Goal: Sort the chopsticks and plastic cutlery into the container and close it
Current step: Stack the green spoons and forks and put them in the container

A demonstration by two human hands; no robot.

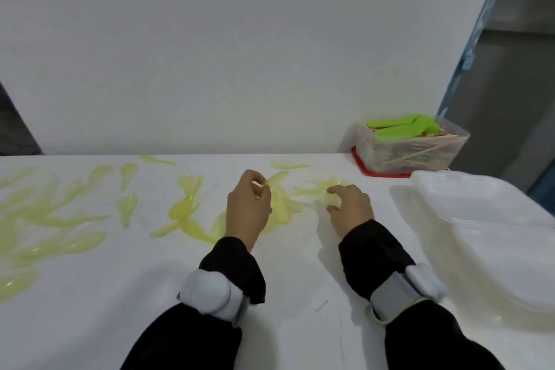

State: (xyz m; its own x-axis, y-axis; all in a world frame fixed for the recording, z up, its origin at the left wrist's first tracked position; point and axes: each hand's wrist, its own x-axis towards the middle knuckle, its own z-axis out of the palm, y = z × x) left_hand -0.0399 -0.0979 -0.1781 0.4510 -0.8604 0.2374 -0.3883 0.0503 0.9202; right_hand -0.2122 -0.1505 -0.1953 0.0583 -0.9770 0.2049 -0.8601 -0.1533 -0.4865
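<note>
Evidently midway: clear container, at the tabletop far corner, holds green cutlery and chopsticks, unlidded; yellow plastic cutlery lies scattered left of it, left hand pinching a piece, right hand curled, grip unclear.

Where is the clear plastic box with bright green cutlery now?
In the head view, the clear plastic box stands at the table's far right corner, on a red lid, behind the white foam tray.
</note>
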